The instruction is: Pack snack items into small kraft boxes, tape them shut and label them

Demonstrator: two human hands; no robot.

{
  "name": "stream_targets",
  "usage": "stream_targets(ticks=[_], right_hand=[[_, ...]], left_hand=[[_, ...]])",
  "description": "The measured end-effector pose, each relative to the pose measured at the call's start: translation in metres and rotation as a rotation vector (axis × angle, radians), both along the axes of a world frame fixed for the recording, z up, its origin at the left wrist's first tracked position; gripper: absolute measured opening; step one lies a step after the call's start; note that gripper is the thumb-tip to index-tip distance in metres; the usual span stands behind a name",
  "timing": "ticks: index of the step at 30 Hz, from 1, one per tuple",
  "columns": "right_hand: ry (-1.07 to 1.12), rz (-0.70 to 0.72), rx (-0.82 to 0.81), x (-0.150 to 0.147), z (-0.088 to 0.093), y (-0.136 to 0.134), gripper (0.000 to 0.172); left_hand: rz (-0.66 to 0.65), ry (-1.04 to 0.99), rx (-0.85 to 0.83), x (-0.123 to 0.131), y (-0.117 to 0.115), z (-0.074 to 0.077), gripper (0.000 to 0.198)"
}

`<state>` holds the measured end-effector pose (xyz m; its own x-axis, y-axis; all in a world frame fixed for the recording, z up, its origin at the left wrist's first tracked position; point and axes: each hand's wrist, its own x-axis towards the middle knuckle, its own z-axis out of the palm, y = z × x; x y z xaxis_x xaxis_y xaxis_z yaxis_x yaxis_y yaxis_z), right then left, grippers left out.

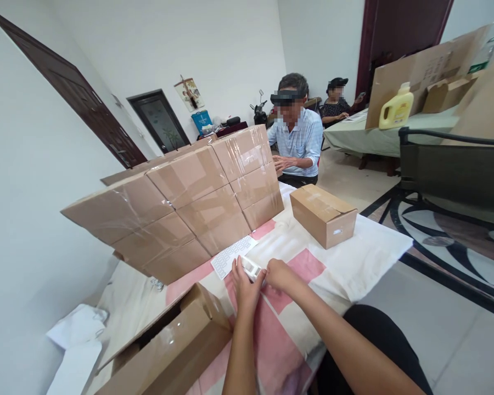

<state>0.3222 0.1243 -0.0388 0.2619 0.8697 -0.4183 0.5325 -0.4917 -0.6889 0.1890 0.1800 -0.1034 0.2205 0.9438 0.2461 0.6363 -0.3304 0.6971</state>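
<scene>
My left hand (243, 282) is closed around a small white box-like object (251, 267) with grey patches on its upper face; its exact kind is too small to tell. My right hand (278, 275) is curled at the near right end of that object, fingers pressed together, and what they pinch is hidden. Just beyond my hands lies a white sheet (230, 257) printed with rows of small grey outlines. It rests on the pink and cream cloth (271, 334) covering the table.
A taped cardboard wall (201, 192) stands across the table. A closed carton (323, 214) sits at the right, an open carton (177, 343) at the near left. White sheets (76, 340) lie far left. A person (298, 137) sits behind the wall; another person (337, 104) sits farther back.
</scene>
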Motion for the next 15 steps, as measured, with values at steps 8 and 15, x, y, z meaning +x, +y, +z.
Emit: stream_targets(ticks=[8, 15], right_hand=[[-0.075, 0.015, 0.024, -0.003, 0.004, 0.0, 0.018], [-0.165, 0.06, 0.046, -0.003, 0.009, -0.008, 0.022]], left_hand=[[0.0, 0.013, -0.049, 0.0, 0.0, 0.007, 0.099], [0.017, -0.01, -0.062, 0.0, -0.009, 0.01, 0.095]])
